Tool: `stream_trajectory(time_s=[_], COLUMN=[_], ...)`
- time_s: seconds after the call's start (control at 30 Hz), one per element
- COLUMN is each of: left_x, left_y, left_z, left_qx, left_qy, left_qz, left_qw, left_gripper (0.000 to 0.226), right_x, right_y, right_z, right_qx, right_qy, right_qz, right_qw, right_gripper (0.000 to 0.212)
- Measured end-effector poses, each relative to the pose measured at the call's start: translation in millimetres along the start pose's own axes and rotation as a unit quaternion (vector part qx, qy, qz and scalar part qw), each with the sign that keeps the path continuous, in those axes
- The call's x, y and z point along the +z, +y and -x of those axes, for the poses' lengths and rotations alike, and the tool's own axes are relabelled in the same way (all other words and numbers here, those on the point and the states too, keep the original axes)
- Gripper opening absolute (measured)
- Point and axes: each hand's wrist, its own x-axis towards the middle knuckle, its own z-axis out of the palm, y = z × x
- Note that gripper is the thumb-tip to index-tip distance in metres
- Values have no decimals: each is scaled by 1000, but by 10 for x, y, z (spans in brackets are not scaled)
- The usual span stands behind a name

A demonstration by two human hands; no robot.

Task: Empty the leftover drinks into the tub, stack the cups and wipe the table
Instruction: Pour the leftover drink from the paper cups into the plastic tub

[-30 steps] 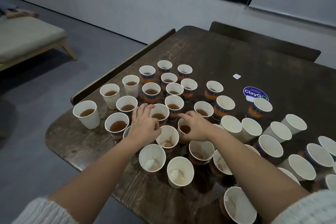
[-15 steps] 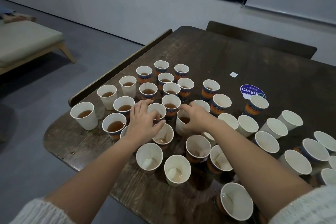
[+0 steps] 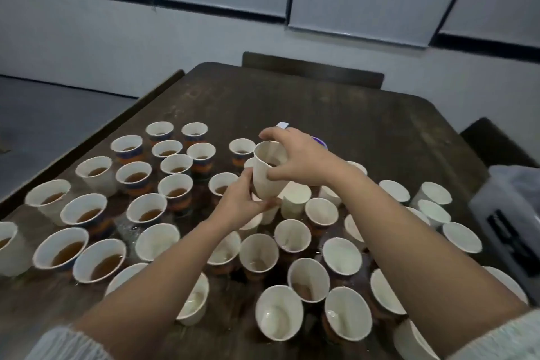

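Both hands hold one white paper cup [image 3: 267,174] lifted above the dark wooden table [image 3: 336,114]. My right hand [image 3: 301,159] grips it round the rim from above. My left hand [image 3: 242,200] holds its lower part from below. A little brown drink shows inside it. On the left stand several cups with brown drink [image 3: 98,261]. Near me and to the right stand several nearly empty white cups [image 3: 279,311]. A translucent tub [image 3: 508,213] sits at the right edge of the table.
A purple sticker [image 3: 320,142] and a small white tag [image 3: 282,125] lie on the table beyond my right hand. Dark chair backs stand at the far side [image 3: 312,70] and on the right [image 3: 491,143]. A bench edge runs along the left side.
Both hands left the cups on the table and came together, raising one cup above the others. The camera turned right, bringing the tub into view.
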Motion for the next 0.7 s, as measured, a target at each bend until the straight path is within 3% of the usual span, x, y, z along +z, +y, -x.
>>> stream_trajectory(time_s=[0.1, 0.2, 0.33, 0.43, 0.5, 0.57, 0.7], left_x=[454, 994, 1728, 2264, 2558, 2958, 3558], left_y=[298, 673, 1113, 1435, 1546, 1728, 1988], left_z=[-87, -153, -230, -236, -263, -282, -316], left_qx=[39, 79, 105, 119, 125, 142, 161], left_qy=[1, -28, -80, -110, -122, -146, -209], left_qz=[7, 35, 72, 87, 100, 93, 65], left_qw=[999, 996, 989, 983, 979, 975, 962], left_gripper=[58, 51, 54, 55, 55, 55, 53], right_x=[-285, -590, -919, -1030, -1035, -1120, -1276], right_y=[334, 779, 1372, 1900, 2162, 2437, 2730], right_z=[354, 801, 1398, 1835, 2080, 2385, 2785], right_qx=[21, 68, 161, 219, 205, 171, 123], right_qy=[44, 94, 208, 209, 195, 218, 290], right_qz=[-12, -103, -313, -399, -431, -434, -369], right_qw=[999, 988, 913, 865, 857, 857, 874], right_gripper=[70, 67, 50, 57, 78, 86, 56])
